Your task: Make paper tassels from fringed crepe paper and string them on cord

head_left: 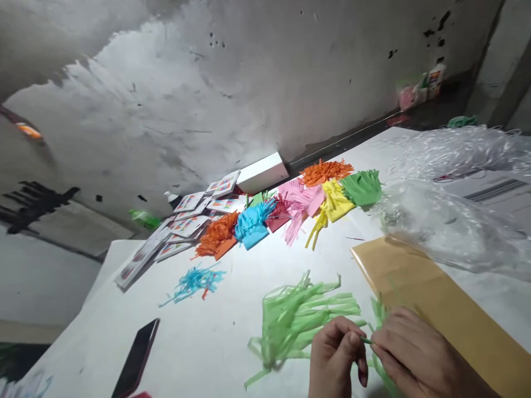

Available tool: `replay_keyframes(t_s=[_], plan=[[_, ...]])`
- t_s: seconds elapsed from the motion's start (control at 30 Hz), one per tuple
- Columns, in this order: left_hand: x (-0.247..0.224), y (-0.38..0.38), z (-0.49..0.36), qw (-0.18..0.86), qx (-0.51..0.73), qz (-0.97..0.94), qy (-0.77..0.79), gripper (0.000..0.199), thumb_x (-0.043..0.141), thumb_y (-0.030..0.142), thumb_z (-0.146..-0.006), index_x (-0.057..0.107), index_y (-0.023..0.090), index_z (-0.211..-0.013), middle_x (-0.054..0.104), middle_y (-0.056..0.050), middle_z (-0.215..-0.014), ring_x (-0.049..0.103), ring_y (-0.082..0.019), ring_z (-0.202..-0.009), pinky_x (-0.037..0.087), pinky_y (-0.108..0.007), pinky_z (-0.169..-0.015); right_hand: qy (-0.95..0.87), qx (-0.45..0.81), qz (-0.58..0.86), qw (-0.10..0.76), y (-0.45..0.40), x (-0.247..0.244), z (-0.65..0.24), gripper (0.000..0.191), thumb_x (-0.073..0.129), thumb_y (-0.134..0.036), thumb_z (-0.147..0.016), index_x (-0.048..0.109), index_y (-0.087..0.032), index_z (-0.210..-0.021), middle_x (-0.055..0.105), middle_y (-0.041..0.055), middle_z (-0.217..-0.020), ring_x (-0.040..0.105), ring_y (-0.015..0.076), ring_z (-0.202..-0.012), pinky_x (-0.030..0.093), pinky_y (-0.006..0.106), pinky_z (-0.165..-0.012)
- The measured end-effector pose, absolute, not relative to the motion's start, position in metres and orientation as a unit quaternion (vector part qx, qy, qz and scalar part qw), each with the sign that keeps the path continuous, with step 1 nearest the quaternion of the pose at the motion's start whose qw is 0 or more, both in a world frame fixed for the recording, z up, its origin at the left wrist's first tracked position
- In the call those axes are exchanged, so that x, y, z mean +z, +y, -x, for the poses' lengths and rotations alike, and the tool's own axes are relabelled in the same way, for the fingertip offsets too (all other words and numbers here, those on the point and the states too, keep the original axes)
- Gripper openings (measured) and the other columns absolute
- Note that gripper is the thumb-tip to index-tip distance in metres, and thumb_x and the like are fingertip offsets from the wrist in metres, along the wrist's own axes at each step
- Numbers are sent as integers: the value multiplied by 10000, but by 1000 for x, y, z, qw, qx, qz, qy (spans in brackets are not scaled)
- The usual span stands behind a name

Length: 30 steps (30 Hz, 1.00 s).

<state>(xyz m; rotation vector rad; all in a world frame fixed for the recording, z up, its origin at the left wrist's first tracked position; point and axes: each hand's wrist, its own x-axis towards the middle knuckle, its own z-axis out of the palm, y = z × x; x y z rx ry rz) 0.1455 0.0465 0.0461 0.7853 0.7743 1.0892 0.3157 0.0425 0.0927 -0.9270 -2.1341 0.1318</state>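
Head view: I count two bare hands. Left hand (pixel 334 356) and right hand (pixel 415 349) have curled fingers, tips nearly meeting, both pinching one thin twisted green strip (pixel 365 340). One crinkled heap of light-green paper strips (pixel 290 320) lies just left of them. One smooth tan paper sheet (pixel 448 298) extends behind the right hand. Beyond both: two shredded orange paper fringes (pixel 218 235), one yellow paper fringe (pixel 336 202). One flat black phone (pixel 136 359), well left.

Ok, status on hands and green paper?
Left hand, right hand pinching narrow green strip. Light-green fringed paper beside left hand. Brown sheet alongside right hand.
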Motion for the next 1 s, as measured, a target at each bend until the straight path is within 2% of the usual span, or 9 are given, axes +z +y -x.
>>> replay_keyframes(t_s=[0.13, 0.23, 0.37, 0.53, 0.6, 0.7, 0.77, 0.83, 1.0], plan=[[48, 22, -122, 564, 520, -470, 438, 353, 762, 533, -855, 768, 199, -740, 603, -7, -651, 465, -54, -409, 348, -170, -369, -856, 69, 360, 364, 32, 90, -301, 323, 422, -188, -1032, 500, -263, -727, 578, -23, -621, 590, 164, -556, 485, 312, -560], [52, 11, -102, 486, 485, -565, 457, 246, 721, 443, -911, 828, 234, -836, 638, -45, -657, 544, -112, -518, 420, -184, -420, -862, 126, 358, 335, 26, 91, -293, 323, 444, -227, -1042, 504, -269, -727, 605, -27, -644, 609, 165, -577, 480, 301, -546], [49, 4, -88, 552, 483, -528, 428, 225, 790, 432, -845, 839, 221, -904, 646, -62, -790, 587, -119, -554, 478, -189, -406, -854, 190, 359, 326, 20, 87, -280, 325, 421, -255, -1072, 550, -264, -774, 629, -27, -680, 634, 156, -607, 469, 267, -531], [34, -1, -86, 634, 535, -360, 428, 374, 932, 469, -651, 754, 151, -734, 597, 15, -586, 569, -91, -456, 467, -165, -384, -849, 213, 362, 320, 15, 79, -266, 321, 372, -167, -1067, 551, -238, -810, 623, -24, -730, 633, 132, -654, 489, 234, -601], [37, -1, -82, 646, 517, -360, 432, 376, 947, 448, -628, 745, 137, -689, 622, 1, -613, 610, -106, -480, 496, -181, -411, -850, 210, 357, 325, 14, 78, -263, 322, 362, -153, -1063, 549, -238, -814, 618, -28, -728, 625, 126, -653, 496, 228, -623], [49, -2, -72, 661, 472, -375, 447, 351, 927, 448, -664, 774, 137, -717, 648, -21, -667, 664, -135, -540, 540, -215, -475, -853, 204, 348, 331, 13, 75, -261, 278, 393, -202, -1077, 572, -248, -869, 639, -33, -759, 637, 126, -689, 510, 218, -654], [55, -4, -68, 639, 464, -406, 461, 342, 884, 469, -722, 784, 143, -736, 652, -26, -689, 665, -130, -546, 548, -224, -515, -858, 182, 342, 339, 13, 72, -259, 188, 440, -278, -1080, 593, -245, -975, 676, -22, -828, 659, 138, -750, 528, 225, -695], [55, -7, -64, 601, 460, -451, 472, 337, 838, 471, -773, 774, 144, -729, 645, -27, -694, 642, -115, -529, 533, -219, -523, -868, 149, 327, 343, 12, 69, -255, 164, 444, -277, -1077, 590, -234, -1017, 690, -11, -854, 668, 149, -768, 537, 248, -758], [37, -17, -55, 563, 421, -495, 510, 377, 750, 485, -841, 726, 131, -713, 566, 4, -617, 521, -73, -455, 429, -181, -454, -892, 79, 289, 340, 12, 58, -245, 333, 326, -100, -1056, 524, -235, -824, 575, -69, -659, 592, 105, -557, 463, 310, -982]])
